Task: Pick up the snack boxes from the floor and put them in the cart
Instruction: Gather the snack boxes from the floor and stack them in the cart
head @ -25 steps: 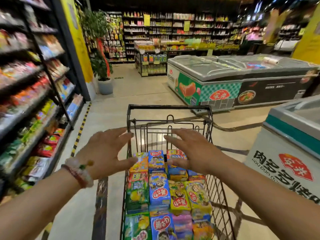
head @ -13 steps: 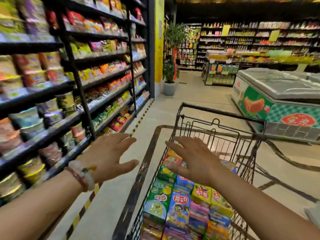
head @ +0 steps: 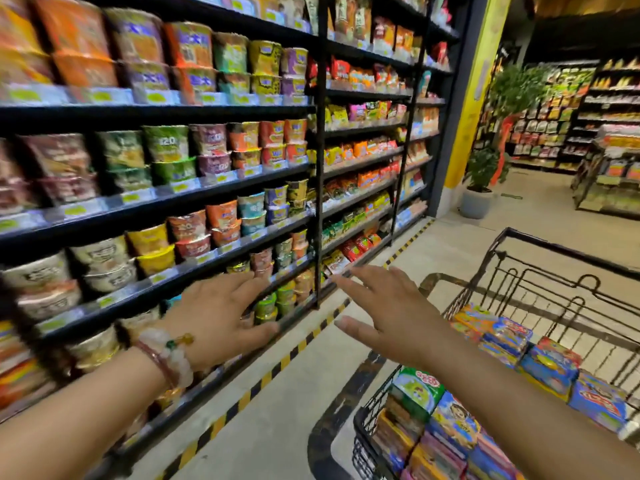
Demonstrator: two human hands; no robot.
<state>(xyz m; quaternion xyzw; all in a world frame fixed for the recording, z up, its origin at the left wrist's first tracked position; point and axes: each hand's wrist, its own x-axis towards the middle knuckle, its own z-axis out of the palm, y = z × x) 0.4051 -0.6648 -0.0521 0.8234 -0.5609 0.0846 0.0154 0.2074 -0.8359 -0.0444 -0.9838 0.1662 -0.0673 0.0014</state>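
wire cart (head: pixel 512 268) – glossy rectangular snack boxes (head: pixel 453 424)

Left hand (head: pixel 221 315) outstretched, fingers straight; right hand (head: pixel 391 313) likewise.

The cart (head: pixel 540 258) is black wire. Snack boxes (head: pixel 450 420) are blue, green and orange. Yellow-and-black striped tape (head: pixel 277 365) edges the beige floor (head: pixel 277 427).

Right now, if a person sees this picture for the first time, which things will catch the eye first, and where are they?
The tall shelves packed with bright noodle cups fill the left and centre of the view. In front of them, the left hand and the right hand reach forward, open and holding nothing. At the lower right stands the black wire cart, loaded with colourful snack boxes.
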